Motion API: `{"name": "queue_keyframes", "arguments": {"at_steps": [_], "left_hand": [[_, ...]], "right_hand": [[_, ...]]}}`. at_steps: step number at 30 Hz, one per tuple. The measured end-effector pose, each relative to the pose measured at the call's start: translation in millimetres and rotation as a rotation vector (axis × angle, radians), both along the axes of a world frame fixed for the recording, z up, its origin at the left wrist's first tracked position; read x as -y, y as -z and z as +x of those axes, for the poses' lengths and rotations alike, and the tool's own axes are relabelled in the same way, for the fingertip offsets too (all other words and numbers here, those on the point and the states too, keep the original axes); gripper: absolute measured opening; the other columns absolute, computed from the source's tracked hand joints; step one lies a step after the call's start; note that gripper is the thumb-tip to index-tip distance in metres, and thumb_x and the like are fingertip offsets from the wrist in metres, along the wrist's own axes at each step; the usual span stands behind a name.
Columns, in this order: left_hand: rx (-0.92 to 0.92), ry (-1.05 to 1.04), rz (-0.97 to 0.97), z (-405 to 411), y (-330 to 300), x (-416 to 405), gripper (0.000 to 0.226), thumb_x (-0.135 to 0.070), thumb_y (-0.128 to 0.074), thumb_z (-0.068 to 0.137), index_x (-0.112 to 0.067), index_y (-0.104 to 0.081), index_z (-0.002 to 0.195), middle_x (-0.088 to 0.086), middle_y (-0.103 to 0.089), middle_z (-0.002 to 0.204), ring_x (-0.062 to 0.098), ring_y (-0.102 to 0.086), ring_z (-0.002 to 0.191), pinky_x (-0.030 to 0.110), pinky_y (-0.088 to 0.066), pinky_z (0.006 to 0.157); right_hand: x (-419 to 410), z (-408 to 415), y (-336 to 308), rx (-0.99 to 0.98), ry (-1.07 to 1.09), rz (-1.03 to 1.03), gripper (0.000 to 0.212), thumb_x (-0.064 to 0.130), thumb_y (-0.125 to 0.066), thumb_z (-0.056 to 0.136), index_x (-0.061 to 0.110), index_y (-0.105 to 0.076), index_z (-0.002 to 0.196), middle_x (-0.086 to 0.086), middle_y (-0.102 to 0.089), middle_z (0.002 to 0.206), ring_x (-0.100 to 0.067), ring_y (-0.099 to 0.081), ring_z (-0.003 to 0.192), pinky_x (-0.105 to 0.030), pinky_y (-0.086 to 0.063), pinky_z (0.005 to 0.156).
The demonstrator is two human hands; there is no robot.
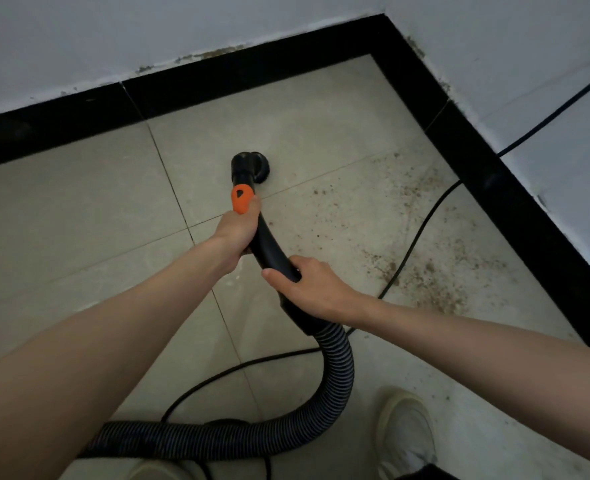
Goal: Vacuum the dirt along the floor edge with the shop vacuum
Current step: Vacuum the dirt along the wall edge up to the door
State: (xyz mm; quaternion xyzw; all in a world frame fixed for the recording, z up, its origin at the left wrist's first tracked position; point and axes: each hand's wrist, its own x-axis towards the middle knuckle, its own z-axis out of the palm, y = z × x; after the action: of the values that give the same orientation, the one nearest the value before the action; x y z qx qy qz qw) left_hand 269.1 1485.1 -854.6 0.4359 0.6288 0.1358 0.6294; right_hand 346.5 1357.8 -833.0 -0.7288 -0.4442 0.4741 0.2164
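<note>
A black vacuum wand with an orange slider (242, 199) ends in a round brush nozzle (252, 168) resting on the beige floor tile. My left hand (236, 230) grips the wand just below the orange part. My right hand (307, 289) grips the curved black handle lower down, where the ribbed hose (335, 368) begins. Brown dirt (425, 271) is scattered over the tile to the right, along the black skirting (515, 216). The nozzle sits left of the dirt, apart from it.
A black power cord (421, 226) runs across the dirty patch and up the right wall. The hose loops back along the floor at the bottom. A white shoe (404, 431) stands at lower right. Black skirting borders the far wall (217, 81) and meets the right wall in a corner.
</note>
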Motion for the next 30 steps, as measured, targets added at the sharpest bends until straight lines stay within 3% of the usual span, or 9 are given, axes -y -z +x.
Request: {"name": "queue_keyframes", "arguments": {"at_steps": [6, 10, 13, 18, 25, 30], "left_hand": [[-0.006, 0.084, -0.018, 14.6, -21.2, 7.4, 0.035, -0.043, -0.044, 0.097, -0.008, -0.045, 0.103, 0.008, -0.056, 0.096, 0.024, -0.055, 0.093, 0.034, -0.049, 0.082], [-0.064, 0.155, 0.041, -3.2, -37.3, -1.2, 0.037, -0.042, -0.043, 0.098, -0.006, -0.047, 0.105, 0.011, -0.055, 0.102, 0.025, -0.055, 0.092, 0.032, -0.05, 0.072], [-0.011, 0.006, 0.12, -14.1, -47.8, -17.8, 0.039, -0.042, -0.044, 0.097, -0.005, -0.046, 0.112, 0.011, -0.055, 0.104, 0.024, -0.055, 0.093, 0.032, -0.049, 0.076], [0.026, -0.185, 0.135, -12.1, -60.4, -13.6, 0.049, -0.044, -0.048, 0.096, -0.001, -0.046, 0.12, 0.012, -0.057, 0.103, 0.025, -0.057, 0.093, 0.035, -0.05, 0.088], [0.032, -0.205, 0.116, 8.4, -64.4, 18.9, 0.044, -0.033, -0.047, 0.097, 0.005, -0.047, 0.121, 0.015, -0.058, 0.103, 0.025, -0.057, 0.092, 0.033, -0.049, 0.083], [0.052, -0.148, 0.075, 17.7, -110.5, 40.2, 0.034, -0.029, -0.049, 0.098, 0.003, -0.049, 0.111, 0.011, -0.059, 0.093, 0.019, -0.058, 0.08, 0.025, -0.051, 0.067]], "right_hand": [[8.3, 4.1, -13.8, -0.019, 0.058, -0.005, 0.032, 0.048, -0.05, 0.096, 0.023, -0.048, 0.076, 0.007, -0.058, 0.072, -0.007, -0.057, 0.064, -0.016, -0.04, 0.053], [3.2, -7.3, -15.4, -0.089, 0.021, 0.032, 0.03, 0.046, -0.049, 0.097, 0.023, -0.048, 0.078, 0.006, -0.061, 0.073, -0.012, -0.061, 0.069, -0.021, -0.045, 0.059], [-26.1, -7.3, -21.5, -0.025, -0.07, 0.101, 0.033, 0.049, -0.048, 0.097, 0.022, -0.048, 0.077, 0.007, -0.056, 0.073, -0.013, -0.057, 0.07, -0.018, -0.04, 0.057], [-38.2, -8.0, -29.6, -0.091, -0.09, 0.159, 0.035, 0.047, -0.048, 0.097, 0.014, -0.055, 0.088, 0.005, -0.058, 0.076, -0.012, -0.056, 0.072, -0.018, -0.039, 0.056], [-13.9, 25.1, -25.1, -0.143, -0.138, 0.15, 0.034, 0.048, -0.048, 0.097, 0.015, -0.053, 0.093, 0.003, -0.057, 0.079, -0.011, -0.055, 0.07, -0.02, -0.038, 0.056], [3.2, 41.0, -58.9, -0.268, -0.111, 0.118, 0.036, 0.047, -0.046, 0.098, 0.013, -0.056, 0.099, 0.001, -0.061, 0.084, -0.017, -0.06, 0.082, -0.024, -0.045, 0.066]]}}
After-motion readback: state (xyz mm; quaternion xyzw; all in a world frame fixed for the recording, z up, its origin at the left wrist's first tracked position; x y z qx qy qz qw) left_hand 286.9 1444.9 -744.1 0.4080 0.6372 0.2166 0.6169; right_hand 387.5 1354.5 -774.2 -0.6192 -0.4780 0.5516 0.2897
